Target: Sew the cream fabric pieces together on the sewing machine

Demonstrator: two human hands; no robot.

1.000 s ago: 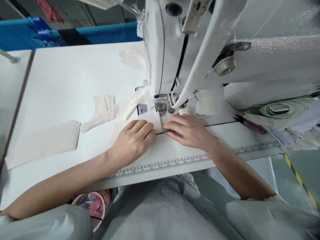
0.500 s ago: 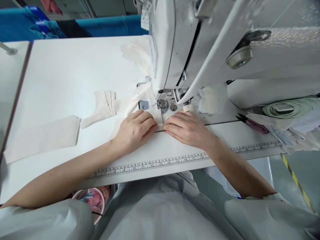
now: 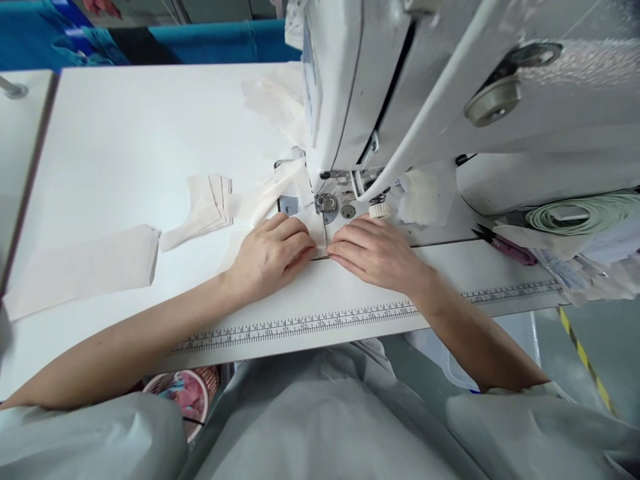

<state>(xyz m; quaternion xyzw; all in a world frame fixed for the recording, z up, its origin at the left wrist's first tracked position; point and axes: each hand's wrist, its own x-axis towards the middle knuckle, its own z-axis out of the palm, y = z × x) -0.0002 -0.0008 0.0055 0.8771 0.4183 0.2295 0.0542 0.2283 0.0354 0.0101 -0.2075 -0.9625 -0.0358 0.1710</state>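
Your left hand [image 3: 273, 257] is resting beside the needle area, its fingers curling together with their tips touching the near edge of a thin, off-white cloth [image 3: 316, 230]. Your right hand [image 3: 373, 253] is lying opposite, fingers bent and bunched side by side, their tips meeting the same edge across a narrow gap; whether either hand is pinching the cloth or only pressing it, I cannot tell. The cloth is lying flat between your hands, a straight line running down it towards you, its far end reaching the small metal presser foot [image 3: 326, 203] of the glossy white sewing machine [image 3: 340, 87]. To the left, layered pale pieces [image 3: 203, 207] with a curving side are fanning out at their edges, and a long, smooth, matte strip [image 3: 85, 270] is lying beyond them on the white tabletop [image 3: 130, 133]. A printed ruler [image 3: 300, 325] is running along the front edge. On the right, dark-bladed snips [image 3: 507, 247] are lying near a coil of flat, pale-green tape [image 3: 575, 213].
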